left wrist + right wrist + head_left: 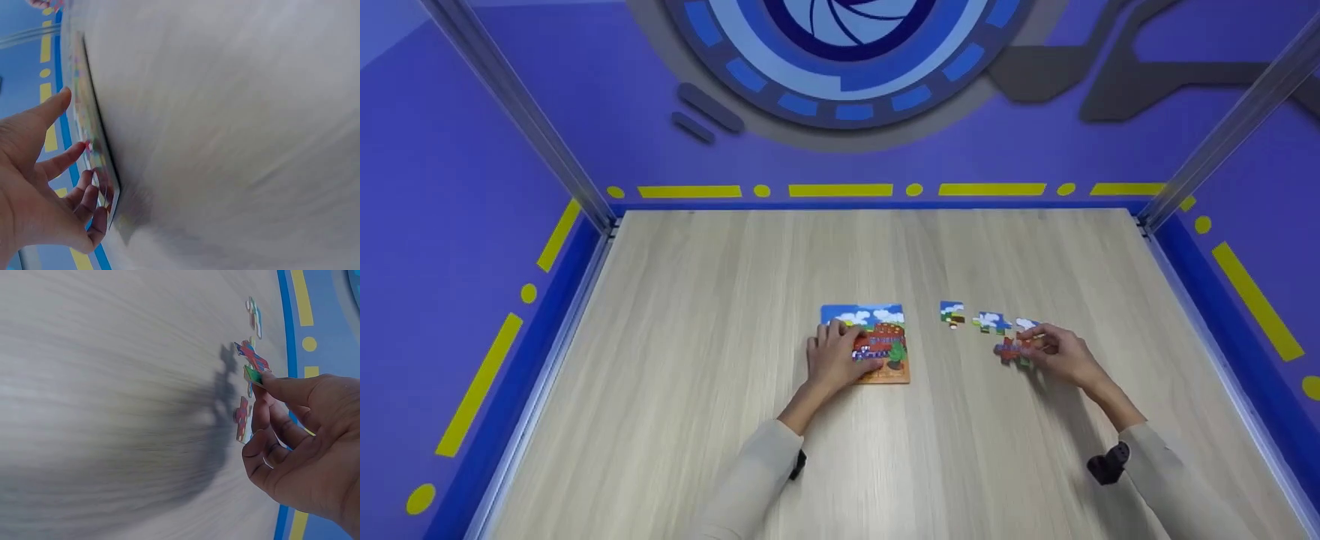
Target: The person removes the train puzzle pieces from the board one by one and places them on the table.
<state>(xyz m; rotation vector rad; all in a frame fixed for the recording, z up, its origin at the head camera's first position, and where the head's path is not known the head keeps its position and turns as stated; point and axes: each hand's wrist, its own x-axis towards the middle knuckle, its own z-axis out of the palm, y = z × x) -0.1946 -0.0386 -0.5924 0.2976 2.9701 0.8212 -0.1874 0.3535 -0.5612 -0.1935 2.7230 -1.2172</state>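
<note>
The puzzle (pixel 879 379) lies on the bench (pixel 697 337), its picture showing blue sky, white clouds, a red building and a green plant near its lower right corner. Over the puzzle's left part rests the left hand (pixel 835 356), fingers spread and only slightly bent, fingertips on its face, with the thumb apart from them and nothing gripped. Well to the right of the puzzle, the right hand (pixel 1061 356) pinches a red piece (pixel 1011 350) with some green and blue between thumb and fingers, its other fingers curled; the right wrist view shows that piece tilted. Three more pieces lie to the puzzle's right, about level with its upper half: a sky piece (pixel 952 310) nearest it, a cloud piece (pixel 991 322) farther out, and an end piece (pixel 1025 324) farthest, partly hidden by the right hand. Beyond the puzzle, a purple wall (pixel 840 169) backs the bench.
</note>
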